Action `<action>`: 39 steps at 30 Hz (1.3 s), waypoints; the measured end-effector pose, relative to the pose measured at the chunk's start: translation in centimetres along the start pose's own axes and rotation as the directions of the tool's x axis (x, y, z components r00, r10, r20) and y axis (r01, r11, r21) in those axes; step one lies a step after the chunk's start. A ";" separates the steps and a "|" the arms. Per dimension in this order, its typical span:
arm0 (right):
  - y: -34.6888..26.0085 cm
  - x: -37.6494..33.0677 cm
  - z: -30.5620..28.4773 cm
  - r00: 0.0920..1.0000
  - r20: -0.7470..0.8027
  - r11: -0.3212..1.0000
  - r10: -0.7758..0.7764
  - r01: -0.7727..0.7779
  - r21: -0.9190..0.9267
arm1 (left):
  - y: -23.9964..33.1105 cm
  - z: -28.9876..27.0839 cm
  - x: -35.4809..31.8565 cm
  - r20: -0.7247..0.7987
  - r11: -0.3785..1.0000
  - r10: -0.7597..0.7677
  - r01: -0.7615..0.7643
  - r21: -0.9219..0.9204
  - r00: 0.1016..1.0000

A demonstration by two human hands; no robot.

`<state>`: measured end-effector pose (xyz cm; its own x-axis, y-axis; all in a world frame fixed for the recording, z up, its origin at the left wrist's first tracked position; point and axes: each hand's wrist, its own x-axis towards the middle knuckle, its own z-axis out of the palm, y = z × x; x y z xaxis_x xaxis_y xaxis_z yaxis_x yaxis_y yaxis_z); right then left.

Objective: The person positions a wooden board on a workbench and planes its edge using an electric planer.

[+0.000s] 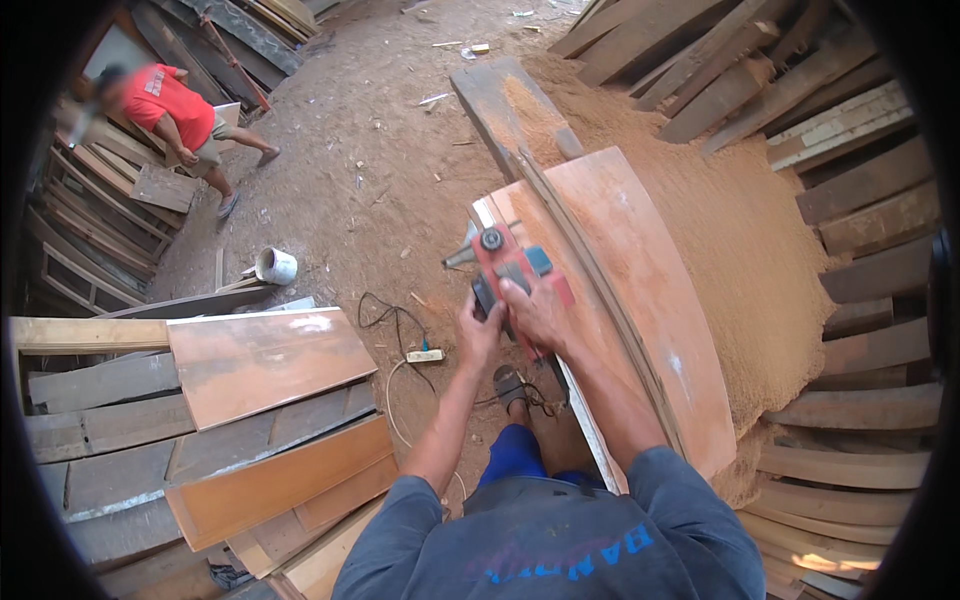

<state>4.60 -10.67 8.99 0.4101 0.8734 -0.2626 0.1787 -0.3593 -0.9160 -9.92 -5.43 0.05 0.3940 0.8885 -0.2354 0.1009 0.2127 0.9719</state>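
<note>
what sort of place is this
Most likely a woodworking shop: a red handheld power tool is held at a wooden panel, sawdust is heaped on the ground beyond it, and many boards line the right side.

My feed shows a littered dirt floor. To the right I see sawdust spread beside stacked wooden boards.

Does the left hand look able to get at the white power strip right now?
Probably not without bending and letting go: the white power strip lies on the ground, while the left hand is on the red power planer. Nothing appears to cover the strip.
</note>
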 end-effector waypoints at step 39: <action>10.5 -31.3 -5.2 0.982 0.054 0.979 0.181 -0.185 0.083 | -5.6 6.7 -31.5 0.049 0.989 -0.150 0.149 0.018 0.987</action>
<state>-1.72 -43.54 9.14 0.3865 0.8103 -0.4405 0.0244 -0.4864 -0.8734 -16.80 -37.36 1.99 0.4188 0.8254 -0.3786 0.1752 0.3356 0.9256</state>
